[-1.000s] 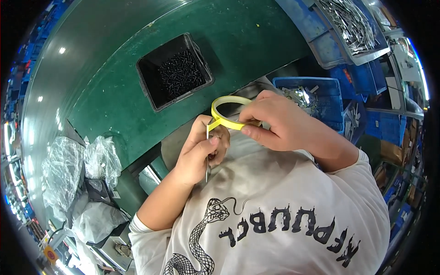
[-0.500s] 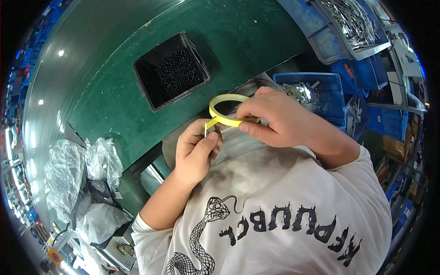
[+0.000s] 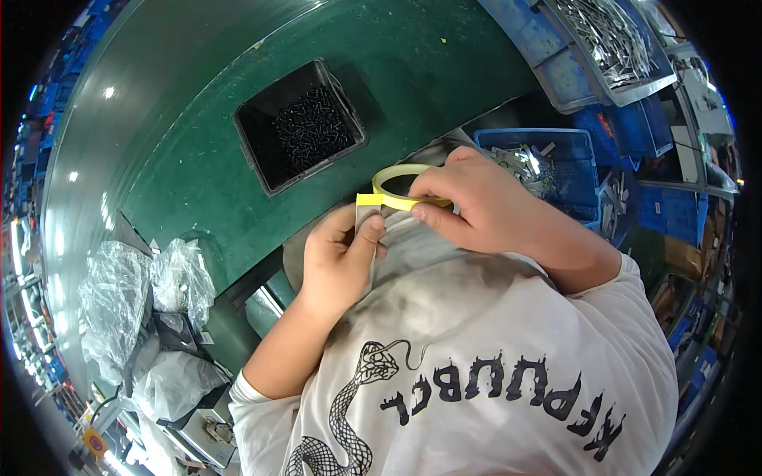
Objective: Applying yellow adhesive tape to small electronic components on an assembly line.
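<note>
My right hand (image 3: 470, 198) pinches a narrow roll of yellow tape (image 3: 397, 203) by its right side, thumb below and fingers over the rim. A short length of tape runs left from the roll and lies across the top end of a flat greyish strip (image 3: 364, 214). Closed around that strip is my left hand (image 3: 335, 258), its thumb on the face towards me. The lower part of the strip is mostly hidden by the fingers. Both hands are close together at the near edge of the green table (image 3: 198, 166).
A black bin (image 3: 262, 176) of small black cylindrical parts stands on the table. To the right are a blue crate (image 3: 575, 170) with loose pieces and a higher bin of metal strips (image 3: 607, 40). Clear plastic bags (image 3: 115, 293) lie at the left.
The strip now stands higher out of my left hand, with the tape end across its top. The roll has shifted slightly right, and the tape between now runs nearly level.
</note>
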Action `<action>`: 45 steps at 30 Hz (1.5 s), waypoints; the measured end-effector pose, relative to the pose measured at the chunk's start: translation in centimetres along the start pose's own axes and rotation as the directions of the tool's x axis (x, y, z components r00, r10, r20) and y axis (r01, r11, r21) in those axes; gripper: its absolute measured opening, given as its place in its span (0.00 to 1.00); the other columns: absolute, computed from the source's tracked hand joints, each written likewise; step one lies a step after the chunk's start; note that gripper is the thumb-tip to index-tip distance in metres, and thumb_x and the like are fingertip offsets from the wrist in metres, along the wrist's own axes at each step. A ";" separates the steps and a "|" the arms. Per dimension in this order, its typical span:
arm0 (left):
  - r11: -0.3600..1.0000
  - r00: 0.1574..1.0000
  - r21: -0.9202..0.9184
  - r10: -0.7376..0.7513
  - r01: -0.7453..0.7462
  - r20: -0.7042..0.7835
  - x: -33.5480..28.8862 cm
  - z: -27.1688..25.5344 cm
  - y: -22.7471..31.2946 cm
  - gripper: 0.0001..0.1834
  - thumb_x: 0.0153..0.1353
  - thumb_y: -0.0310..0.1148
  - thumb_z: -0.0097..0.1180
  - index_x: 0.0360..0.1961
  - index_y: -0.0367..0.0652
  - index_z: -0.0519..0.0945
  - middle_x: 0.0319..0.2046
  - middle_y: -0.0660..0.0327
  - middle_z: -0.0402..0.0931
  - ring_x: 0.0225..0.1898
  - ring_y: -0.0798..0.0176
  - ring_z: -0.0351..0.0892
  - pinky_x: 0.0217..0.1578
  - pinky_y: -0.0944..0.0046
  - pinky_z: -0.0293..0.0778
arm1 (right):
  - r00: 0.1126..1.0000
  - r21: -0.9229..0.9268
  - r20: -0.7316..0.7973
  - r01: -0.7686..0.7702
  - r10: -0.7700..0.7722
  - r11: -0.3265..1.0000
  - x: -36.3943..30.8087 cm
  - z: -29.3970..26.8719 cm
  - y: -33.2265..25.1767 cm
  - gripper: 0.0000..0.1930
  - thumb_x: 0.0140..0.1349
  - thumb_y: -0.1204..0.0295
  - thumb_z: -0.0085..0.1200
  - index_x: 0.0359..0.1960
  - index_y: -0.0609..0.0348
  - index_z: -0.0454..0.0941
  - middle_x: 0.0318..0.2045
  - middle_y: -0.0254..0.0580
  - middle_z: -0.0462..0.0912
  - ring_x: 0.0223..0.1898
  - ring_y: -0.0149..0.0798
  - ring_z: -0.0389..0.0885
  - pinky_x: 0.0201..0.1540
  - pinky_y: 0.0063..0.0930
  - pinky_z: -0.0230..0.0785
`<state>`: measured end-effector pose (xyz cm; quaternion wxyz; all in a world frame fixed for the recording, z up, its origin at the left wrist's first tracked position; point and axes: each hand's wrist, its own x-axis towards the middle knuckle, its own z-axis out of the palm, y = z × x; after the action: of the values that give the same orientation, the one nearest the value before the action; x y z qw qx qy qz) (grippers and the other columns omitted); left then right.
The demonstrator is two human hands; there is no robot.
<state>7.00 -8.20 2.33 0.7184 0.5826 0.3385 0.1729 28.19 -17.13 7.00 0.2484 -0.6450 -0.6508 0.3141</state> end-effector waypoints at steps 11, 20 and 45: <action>0.996 0.993 -0.054 -0.078 0.073 -0.090 0.2 0.4 -0.1 0.16 0.63 0.24 0.62 0.47 0.36 0.69 0.33 0.65 0.76 0.31 0.76 0.73 0.30 0.74 0.70 | 0.967 -0.176 -0.153 0.178 -0.206 0.968 0.1 1.6 0.4 0.11 0.59 0.69 0.60 0.43 0.54 0.79 0.23 0.32 0.81 0.24 0.38 0.77 0.43 0.33 0.65; 0.968 0.967 0.185 0.199 -0.169 -0.161 0.1 0.4 0.0 0.20 0.57 0.17 0.62 0.48 0.38 0.70 0.31 0.63 0.76 0.26 0.75 0.74 0.26 0.74 0.70 | 0.927 -0.230 -0.125 0.319 -0.352 0.920 0.0 1.4 0.4 0.15 0.58 0.71 0.60 0.48 0.54 0.79 0.30 0.33 0.82 0.30 0.38 0.81 0.38 0.33 0.68; 0.980 0.988 -0.127 0.148 -0.153 -0.055 0.2 -0.4 0.7 0.05 0.73 0.25 0.45 0.46 0.37 0.67 0.43 0.51 0.82 0.36 0.67 0.83 0.29 0.72 0.75 | 0.899 -0.445 -0.127 0.326 -0.419 0.834 -0.2 0.5 1.4 0.17 0.55 0.68 0.63 0.48 0.50 0.83 0.20 0.29 0.74 0.21 0.33 0.71 0.31 0.29 0.61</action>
<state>6.93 -7.63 2.88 0.7320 0.5543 0.2975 0.2615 28.80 -17.42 5.63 0.2333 -0.5734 -0.7843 0.0416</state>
